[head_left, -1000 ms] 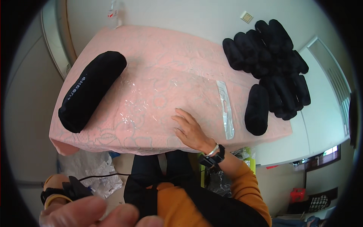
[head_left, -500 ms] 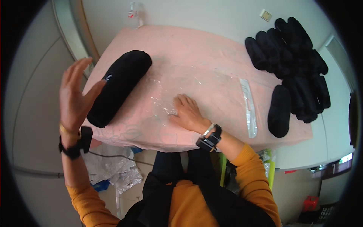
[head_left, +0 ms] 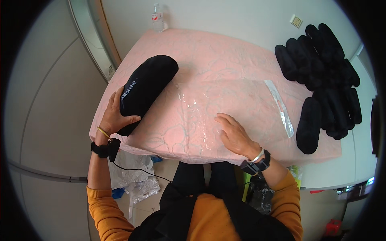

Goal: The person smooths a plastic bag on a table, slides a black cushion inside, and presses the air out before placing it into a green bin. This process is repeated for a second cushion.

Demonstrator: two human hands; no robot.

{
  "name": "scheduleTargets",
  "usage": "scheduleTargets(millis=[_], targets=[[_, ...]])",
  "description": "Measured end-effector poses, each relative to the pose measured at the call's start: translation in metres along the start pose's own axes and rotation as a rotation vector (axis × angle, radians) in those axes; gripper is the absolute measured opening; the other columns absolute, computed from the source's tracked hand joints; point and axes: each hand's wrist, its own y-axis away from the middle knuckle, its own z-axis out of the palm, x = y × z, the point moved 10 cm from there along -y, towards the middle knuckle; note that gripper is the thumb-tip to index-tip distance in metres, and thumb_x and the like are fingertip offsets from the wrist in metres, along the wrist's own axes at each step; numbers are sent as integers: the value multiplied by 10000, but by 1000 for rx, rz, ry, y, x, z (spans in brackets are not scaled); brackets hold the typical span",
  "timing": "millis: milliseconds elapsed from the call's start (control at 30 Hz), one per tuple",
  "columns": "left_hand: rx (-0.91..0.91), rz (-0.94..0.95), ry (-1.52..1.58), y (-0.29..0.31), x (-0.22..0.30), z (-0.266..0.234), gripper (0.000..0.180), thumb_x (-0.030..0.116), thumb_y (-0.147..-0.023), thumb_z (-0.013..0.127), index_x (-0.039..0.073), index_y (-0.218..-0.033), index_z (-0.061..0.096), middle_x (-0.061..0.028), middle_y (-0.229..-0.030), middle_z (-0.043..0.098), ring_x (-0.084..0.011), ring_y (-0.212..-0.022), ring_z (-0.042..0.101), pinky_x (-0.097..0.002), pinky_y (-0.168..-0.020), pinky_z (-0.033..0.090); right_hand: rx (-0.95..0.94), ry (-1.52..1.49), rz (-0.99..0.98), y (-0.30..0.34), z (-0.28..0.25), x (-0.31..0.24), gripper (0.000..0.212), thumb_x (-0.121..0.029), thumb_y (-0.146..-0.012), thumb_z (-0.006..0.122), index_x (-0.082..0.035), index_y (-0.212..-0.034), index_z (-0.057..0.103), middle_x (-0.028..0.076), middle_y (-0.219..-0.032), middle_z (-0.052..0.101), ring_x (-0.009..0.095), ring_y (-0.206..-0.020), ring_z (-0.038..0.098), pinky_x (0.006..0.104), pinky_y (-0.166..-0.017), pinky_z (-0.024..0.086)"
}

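A thick black cloth bolster [head_left: 150, 80] with white lettering lies slantwise on the left of the pink table cover. My left hand [head_left: 114, 114] is wrapped over its near end, thumb across the top and fingers along the left side. A clear plastic bag [head_left: 241, 96] is spread flat in the middle; its white slotted strip [head_left: 280, 109] points to the right. Over the bag's near part is my right hand [head_left: 237, 136], fingers loosely bent and apart from the thumb, holding nothing. Whether it touches the film is hard to tell.
Several black bolsters [head_left: 317, 60] are heaped at the right, with a single one [head_left: 309, 125] nearer. A clear bottle [head_left: 157, 18] stands by the back wall. Crumpled silvery plastic [head_left: 138, 180] lies on the floor at the left. A cable [head_left: 140, 170] runs from my left wrist.
My left hand has come down from the air onto the bolster's near end. My right hand has slid right across the bag and lifted its fingers somewhat. The whole view has shifted slightly.
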Motion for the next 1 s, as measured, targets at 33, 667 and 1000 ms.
scheduleTargets(millis=[33,667,1000], targets=[[9,-14,5,0,2,1,1045,370,-622,886,86,-1467,339,-227,-1377,484,-369,-1319,442,-414,-1108,364,18,-38,42,-8,0,-4,455,-157,-863,633,46,-1250,507,258,-1337,461,409,-1248,456,450,-1050,390],[179,405,456,21,187,-85,717,-44,-578,719,39,-1274,564,-151,-1172,648,-294,-1099,615,-368,-1008,443,872,284,-306,50,-185,-99,543,-331,-924,589,47,-1304,502,255,-1435,411,417,-1375,337,501,-1124,275],[-380,561,247,-2,246,82,907,152,-567,843,82,-1384,455,-220,-1311,518,-395,-1163,530,-449,-994,441,118,319,152,41,-77,37,583,-407,-877,611,-81,-1348,499,196,-1366,478,381,-1299,422,500,-1062,324]])
